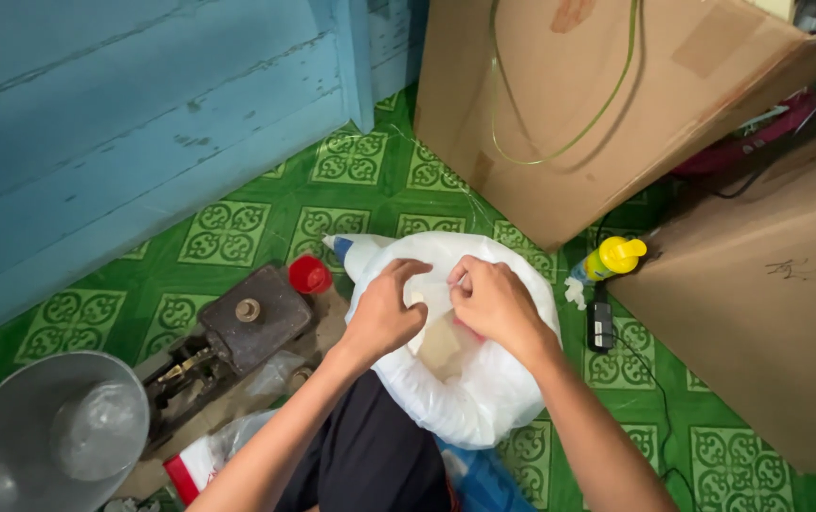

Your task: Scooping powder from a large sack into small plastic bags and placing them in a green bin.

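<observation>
Both hands on the white plastic bag (484, 398), which sits on the green patterned floor (228, 232), mid-floor, right in front of the person's knees.

Left hand (384, 313): fingers curled, tips pressed together on the bag's mouth, pinching the thin film at the top. Right hand (498, 303): same posture, fingers bent and bunched, thumb against forefinger, pinching film at the same spot. The two hands' fingertips nearly meet over the opening. Neither hand is spread; can't tell whether they also grip something small inside the folds. Pale contents show through the bag under the hands.

Around it:
- white bottle with blue neck (356, 254) touching the bag's far-left side
- red cap (310, 275) just beside that bottle
- dark metal block tool (247, 327) on a board, left of the bag
- grey metal bowl (9, 446) at the near-left floor corner
- yellow-capped bottle (612, 258) and small black device (601, 327) just right of the bag
- cardboard boxes (578, 104) along the far and right floor edges
- blue wooden wall (123, 123) along the left edge
</observation>
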